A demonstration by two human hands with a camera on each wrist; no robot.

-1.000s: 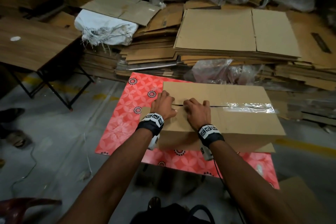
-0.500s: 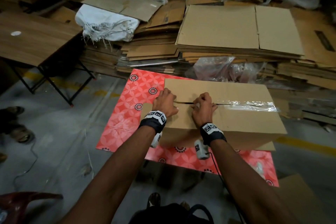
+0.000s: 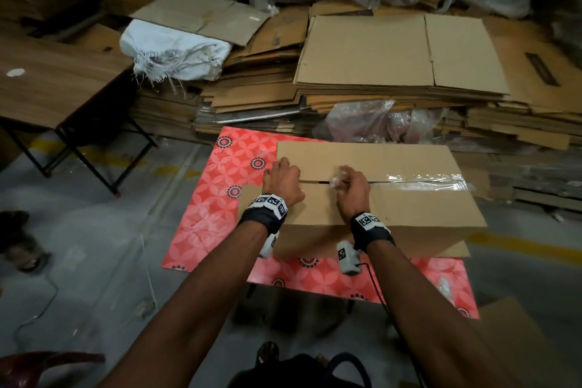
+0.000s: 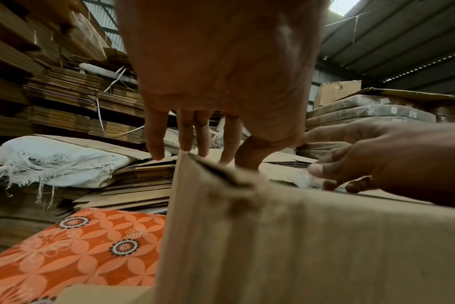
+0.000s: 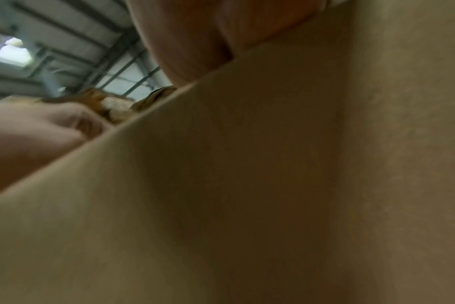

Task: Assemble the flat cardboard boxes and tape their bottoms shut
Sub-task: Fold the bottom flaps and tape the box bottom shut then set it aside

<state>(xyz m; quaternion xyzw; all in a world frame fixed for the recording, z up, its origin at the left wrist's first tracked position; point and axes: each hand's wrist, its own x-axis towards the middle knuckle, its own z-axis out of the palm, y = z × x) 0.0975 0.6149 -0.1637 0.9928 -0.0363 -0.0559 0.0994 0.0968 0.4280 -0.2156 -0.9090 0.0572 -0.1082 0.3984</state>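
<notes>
The cardboard box [image 3: 393, 198] stands on the red patterned mat [image 3: 217, 198], flaps up, with its long centre seam running left to right. Clear tape [image 3: 425, 181] covers the right part of that seam as far as the box's right edge; the left part of the seam shows as a bare dark slit between the two flaps.

The left hand [image 3: 283, 181] lies over the top left end of the box, palm down, fingers straight and slightly spread, their tips reaching over the far flap near the left edge. In the left wrist view the fingertips [image 4: 153, 152] hang just past the box's upper corner, and the thumb presses on the cardboard.

The right hand [image 3: 351, 187] sits on the seam just right of the left hand, the two close but apart. Its fingers are curled and pinch a crumpled bit of clear tape at the point where the taped stretch ends. The right wrist view is blurred and filled almost wholly by the box wall, so the grip probably reads best from the head view.

Beyond the box's far edge, stacks of flat cardboard [image 3: 400, 53] press close, with a plastic bag [image 3: 362, 120] against them. Bare mat shows left of the box and along its near edge. A wooden table [image 3: 47, 82] stands well apart on the left, with grey floor [image 3: 94, 246] between.
</notes>
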